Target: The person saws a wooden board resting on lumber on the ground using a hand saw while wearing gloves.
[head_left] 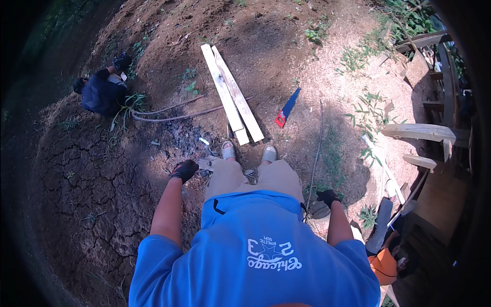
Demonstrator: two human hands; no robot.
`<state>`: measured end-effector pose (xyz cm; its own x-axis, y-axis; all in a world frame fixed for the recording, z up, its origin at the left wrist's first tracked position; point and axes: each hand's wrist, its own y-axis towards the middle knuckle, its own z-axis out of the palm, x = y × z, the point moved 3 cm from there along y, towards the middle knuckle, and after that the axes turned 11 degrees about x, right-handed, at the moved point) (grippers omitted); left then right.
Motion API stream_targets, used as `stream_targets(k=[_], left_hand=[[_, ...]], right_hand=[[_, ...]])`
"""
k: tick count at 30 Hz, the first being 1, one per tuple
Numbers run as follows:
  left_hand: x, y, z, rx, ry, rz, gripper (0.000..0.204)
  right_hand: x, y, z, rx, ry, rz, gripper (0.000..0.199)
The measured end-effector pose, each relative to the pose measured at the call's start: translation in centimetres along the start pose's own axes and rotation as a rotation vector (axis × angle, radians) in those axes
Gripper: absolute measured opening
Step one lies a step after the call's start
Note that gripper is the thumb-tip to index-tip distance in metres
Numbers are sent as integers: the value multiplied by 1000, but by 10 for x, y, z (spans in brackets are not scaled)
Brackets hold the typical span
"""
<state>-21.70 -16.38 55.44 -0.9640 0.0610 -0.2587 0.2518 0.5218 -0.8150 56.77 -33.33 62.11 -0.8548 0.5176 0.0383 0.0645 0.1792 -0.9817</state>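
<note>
My left hand [184, 171], in a black glove, hangs beside my left thigh with its fingers curled in and nothing visible in them. Beyond my right hip is my right hand [328, 197], also gloved in black; its fingers are too dark to make out, and a grey rounded object [320, 209] shows just below it. Two long pale boards [236, 94] lie side by side on the soil in front of my feet. To their right rests a handsaw [288, 108] with a blue blade and red handle. Both hands are well apart from boards and saw.
A long bent branch [179, 116] lies left of the boards, and a thin stick [318, 148] to the right. One person [104, 92] crouches at the far left; another, in orange [383, 266], is at the lower right. Timber pieces [419, 132] stand along the right edge.
</note>
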Motion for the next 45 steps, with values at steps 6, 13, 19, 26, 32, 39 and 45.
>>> stream_targets(k=[6, 13, 19, 26, 32, 39, 45], left_hand=[[-126, -95, -17, 77, -425, -346, 49], [-121, -115, 48, 320, -452, -379, 57], [-99, -127, 70, 226, -594, -432, 60], [-41, -138, 121, 227, -645, -433, 57], [-13, -140, 168, 204, -721, -607, 57], [-57, -120, 212, 144, -898, -672, 101], [-74, -37, 211, 405, -1038, -844, 122]], right_hand=[[-1, 6, -109, -21, 996, -132, 52], [31, 28, -89, -44, 836, -154, 50], [17, 4, 0, 127, 442, 58, 40], [19, -5, 21, 37, 435, 91, 40], [107, 12, -28, -157, -41, -85, 54], [217, 54, -89, -59, -220, -286, 58], [248, 91, -149, -124, -346, -360, 58]])
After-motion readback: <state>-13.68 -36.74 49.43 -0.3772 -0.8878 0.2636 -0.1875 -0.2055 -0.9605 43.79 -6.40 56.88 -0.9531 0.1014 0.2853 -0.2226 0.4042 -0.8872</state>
